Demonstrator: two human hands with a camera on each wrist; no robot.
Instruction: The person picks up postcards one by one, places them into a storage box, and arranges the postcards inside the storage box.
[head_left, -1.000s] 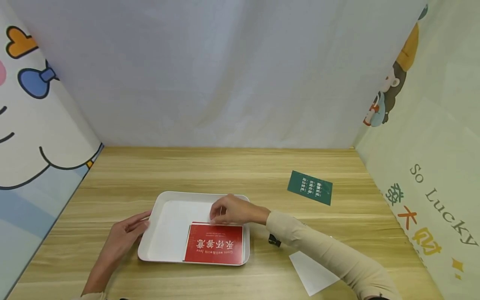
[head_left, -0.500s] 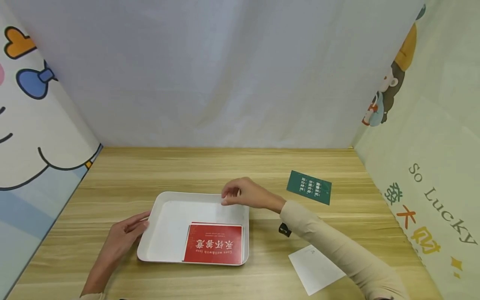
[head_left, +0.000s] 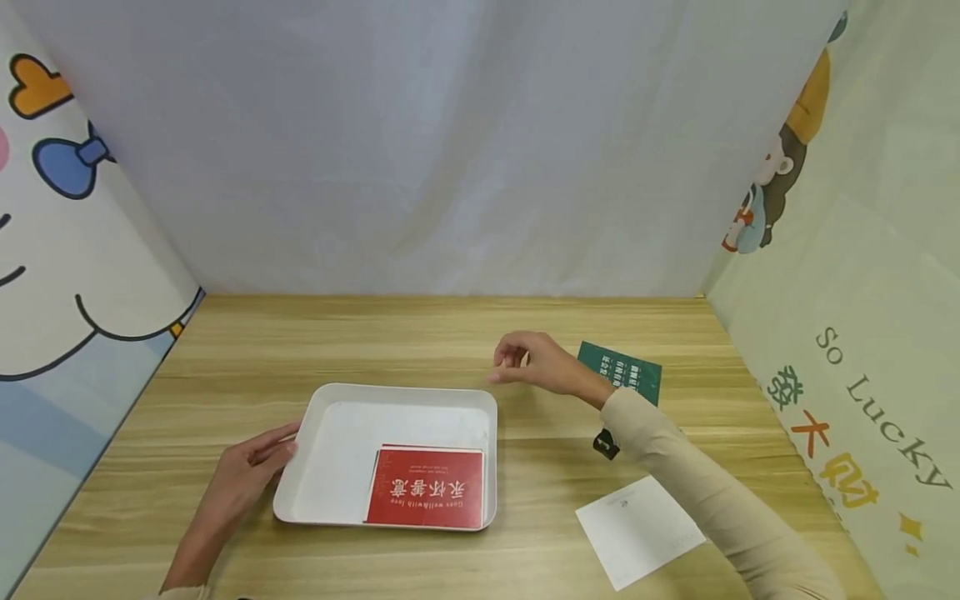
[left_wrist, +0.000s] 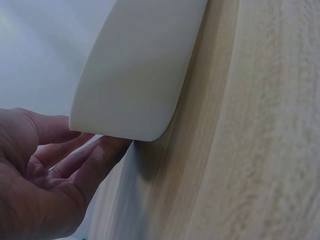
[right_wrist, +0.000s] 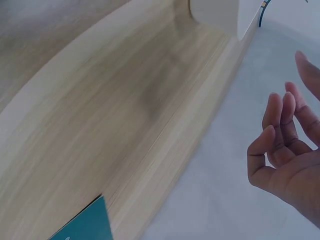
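head view and 2 wrist views, 1 moment. the right hand (head_left: 543,367) hangs above the table (head_left: 375,342), empty, its fingers loosely curled and its thumb apart from them; the right wrist view shows the same hand (right_wrist: 292,150) with nothing between the fingers (right_wrist: 280,112). the green card (head_left: 626,372) lies flat on the wood just beside this hand, on its right side and slightly behind the wrist, so that the sleeve (head_left: 697,483) covers the card's near left corner. the card's long axis runs left to right across the table, tilted a little, with its right end nearer the person. in the right wrist view only 1 corner of the green card (right_wrist: 85,225) shows, at the lower edge.

the left hand (head_left: 243,475) rests on the wood at the left rim of the white tray (head_left: 315,408), fingers nearly straight and relaxed; the left wrist view shows the fingertips (left_wrist: 107,150) touching the tray's rounded corner (left_wrist: 135,70) from outside, holding nothing. the red card (head_left: 427,487) lies flat inside the tray, in its near right part, long axis left to right. a white card (head_left: 637,529) lies on the table near the person, to the right of the tray and under the right forearm.

judgement: of the 2 hands the right is much nearer the green card, which lies to its right; the left is well apart from it, with the tray between.
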